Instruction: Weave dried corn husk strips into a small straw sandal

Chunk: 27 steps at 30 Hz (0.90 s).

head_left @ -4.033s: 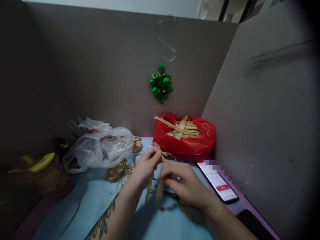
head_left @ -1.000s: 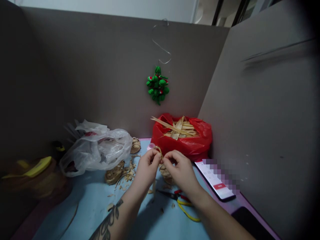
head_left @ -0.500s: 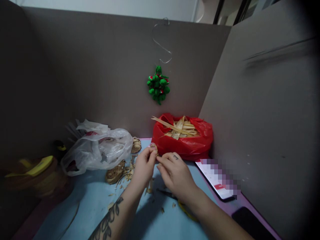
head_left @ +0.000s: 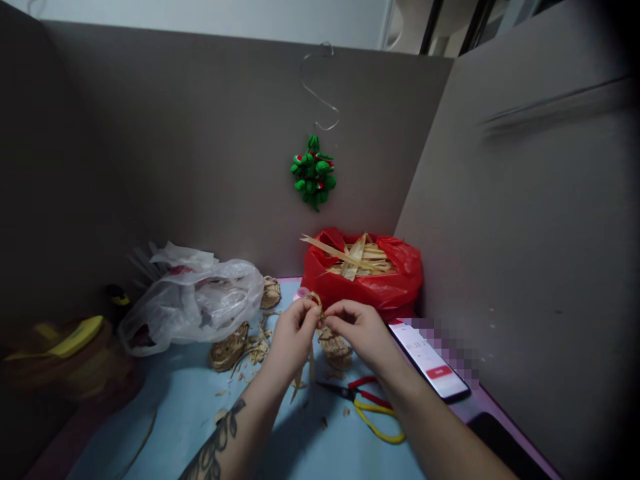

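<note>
In front of the red bag, both my hands are raised close together over the blue work surface (head_left: 300, 443). My left hand (head_left: 294, 333) pinches a small plaited straw loop (head_left: 314, 297) between thumb and fingers. My right hand (head_left: 361, 331) is closed at the fingertips on the right side of the same loop. Pale straw strips (head_left: 312, 363) hang below my left hand. Just under the right hand lies a small woven straw piece (head_left: 336, 349), partly covered. Scissors (head_left: 376, 408) with one red and one yellow handle rest beneath my right wrist.
A red plastic bag (head_left: 350, 290) of flat straw strips stands at the back. Left are a clear plastic bag (head_left: 220, 300), another woven piece (head_left: 229, 348) and straw scraps. A lit phone (head_left: 433, 370) lies right. A green ornament (head_left: 314, 173) hangs on the grey partition.
My right hand has lifted and turned, with its fingertips now against the straw loop. More of the scissors and the woven piece beneath it shows. The view has shifted slightly.
</note>
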Each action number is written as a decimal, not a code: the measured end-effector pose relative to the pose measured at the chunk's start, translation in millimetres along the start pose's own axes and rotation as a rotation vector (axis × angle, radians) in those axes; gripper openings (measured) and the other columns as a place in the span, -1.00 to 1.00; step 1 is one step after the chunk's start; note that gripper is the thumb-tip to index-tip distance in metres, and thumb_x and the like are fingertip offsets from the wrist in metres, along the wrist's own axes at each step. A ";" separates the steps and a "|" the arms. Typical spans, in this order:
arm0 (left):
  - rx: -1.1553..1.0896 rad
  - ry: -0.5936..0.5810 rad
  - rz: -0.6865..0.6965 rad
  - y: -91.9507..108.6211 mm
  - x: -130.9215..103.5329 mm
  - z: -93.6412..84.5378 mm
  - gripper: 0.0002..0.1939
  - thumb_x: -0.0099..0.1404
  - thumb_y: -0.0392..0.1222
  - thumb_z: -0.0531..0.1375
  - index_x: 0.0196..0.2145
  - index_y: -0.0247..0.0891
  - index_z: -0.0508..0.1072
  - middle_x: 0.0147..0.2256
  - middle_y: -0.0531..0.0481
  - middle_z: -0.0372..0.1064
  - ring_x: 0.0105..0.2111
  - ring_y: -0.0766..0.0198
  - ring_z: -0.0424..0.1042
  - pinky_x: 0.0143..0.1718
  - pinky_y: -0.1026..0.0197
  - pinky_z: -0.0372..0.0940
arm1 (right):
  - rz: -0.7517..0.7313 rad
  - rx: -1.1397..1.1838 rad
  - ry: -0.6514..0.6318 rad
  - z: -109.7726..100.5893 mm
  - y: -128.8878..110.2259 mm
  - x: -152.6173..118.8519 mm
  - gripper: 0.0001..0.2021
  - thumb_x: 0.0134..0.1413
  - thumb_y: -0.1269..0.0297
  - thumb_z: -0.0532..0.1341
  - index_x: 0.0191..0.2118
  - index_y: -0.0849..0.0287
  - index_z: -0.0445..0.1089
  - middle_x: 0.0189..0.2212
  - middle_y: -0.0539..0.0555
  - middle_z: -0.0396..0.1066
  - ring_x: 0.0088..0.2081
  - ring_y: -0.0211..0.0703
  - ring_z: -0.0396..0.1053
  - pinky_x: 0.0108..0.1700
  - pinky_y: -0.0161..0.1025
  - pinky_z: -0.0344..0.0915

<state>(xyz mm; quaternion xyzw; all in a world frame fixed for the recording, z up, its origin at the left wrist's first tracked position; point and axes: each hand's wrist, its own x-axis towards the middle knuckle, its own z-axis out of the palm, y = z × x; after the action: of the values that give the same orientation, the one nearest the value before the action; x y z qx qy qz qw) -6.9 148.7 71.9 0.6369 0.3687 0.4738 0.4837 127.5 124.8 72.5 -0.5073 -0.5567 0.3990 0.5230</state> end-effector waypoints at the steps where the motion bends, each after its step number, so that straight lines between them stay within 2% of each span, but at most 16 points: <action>1: 0.023 0.008 0.018 -0.2 -0.7 0.7 -0.80 0.23 -0.13 0.07 -0.49 -0.27 0.30 -0.53 0.09 0.22 -0.48 0.35 0.21 -0.42 0.33 0.12 | -0.011 -0.008 0.000 -0.7 0.1 0.1 -0.91 -0.13 0.30 0.25 -0.46 0.22 0.39 -0.52 -0.01 0.40 -0.45 -0.26 0.33 -0.37 -0.31 0.26; 5: 0.105 0.066 0.059 -1.4 -3.5 3.0 -0.83 0.23 -0.15 0.07 -0.47 -0.25 0.33 -0.52 0.09 0.24 -0.48 0.33 0.21 -0.43 0.33 0.10 | 0.032 0.074 -0.053 1.2 3.9 1.0 -0.83 -0.17 0.24 0.30 -0.43 0.21 0.36 -0.52 -0.04 0.37 -0.49 -0.28 0.32 -0.43 -0.33 0.26; 9: 0.189 0.061 0.087 -1.6 -6.0 3.5 -0.81 0.24 -0.15 0.06 -0.48 -0.24 0.31 -0.53 0.11 0.24 -0.51 0.35 0.19 -0.47 0.34 0.06 | 0.059 0.071 -0.004 2.5 5.6 1.3 -0.81 -0.08 0.18 0.25 -0.47 0.22 0.35 -0.59 -0.05 0.32 -0.56 -0.31 0.26 -0.50 -0.36 0.20; 13: 0.260 0.066 0.116 -2.8 -7.6 3.9 -0.81 0.25 -0.16 0.06 -0.48 -0.24 0.31 -0.55 0.12 0.22 -0.53 0.36 0.18 -0.49 0.34 0.05 | 0.011 -0.015 0.030 2.4 1.6 -0.6 -0.83 -0.05 0.23 0.20 -0.52 0.21 0.33 -0.64 -0.08 0.26 -0.57 -0.32 0.21 -0.51 -0.37 0.16; 17: 0.252 0.089 0.123 -3.2 -7.7 4.5 -0.81 0.25 -0.16 0.05 -0.47 -0.24 0.34 -0.52 0.10 0.27 -0.51 0.34 0.21 -0.46 0.33 0.07 | -0.096 -0.109 0.065 5.4 1.9 -1.6 -0.84 0.00 0.26 0.15 -0.51 0.20 0.30 -0.61 -0.07 0.25 -0.54 -0.31 0.19 -0.48 -0.37 0.14; 19: 0.253 0.102 0.103 -2.2 -7.4 4.3 -0.81 0.25 -0.16 0.05 -0.47 -0.24 0.34 -0.52 0.10 0.28 -0.51 0.34 0.22 -0.46 0.33 0.08 | -0.109 -0.095 0.037 6.4 3.9 -0.7 -0.85 0.02 0.26 0.14 -0.48 0.20 0.30 -0.59 -0.06 0.25 -0.53 -0.32 0.18 -0.49 -0.37 0.14; 23: 0.259 0.106 0.082 0.0 -6.8 3.5 -0.81 0.25 -0.17 0.05 -0.48 -0.24 0.32 -0.53 0.10 0.27 -0.52 0.35 0.21 -0.46 0.33 0.08 | -0.026 0.001 -0.057 3.9 6.5 2.1 -0.87 -0.02 0.25 0.18 -0.44 0.21 0.32 -0.60 -0.08 0.26 -0.57 -0.33 0.19 -0.51 -0.37 0.15; 27: 0.222 0.063 0.053 0.5 -6.1 3.4 -0.81 0.24 -0.16 0.06 -0.49 -0.24 0.32 -0.55 0.10 0.27 -0.53 0.35 0.21 -0.47 0.33 0.09 | -0.025 0.031 -0.070 -0.4 7.2 3.0 -0.84 -0.01 0.23 0.20 -0.46 0.22 0.32 -0.59 -0.07 0.27 -0.56 -0.35 0.19 -0.51 -0.38 0.13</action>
<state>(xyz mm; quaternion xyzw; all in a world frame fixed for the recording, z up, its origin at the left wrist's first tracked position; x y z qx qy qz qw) -5.3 142.0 70.6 0.6809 0.4171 0.4621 0.3857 129.2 128.9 66.1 -0.4780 -0.5748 0.4185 0.5158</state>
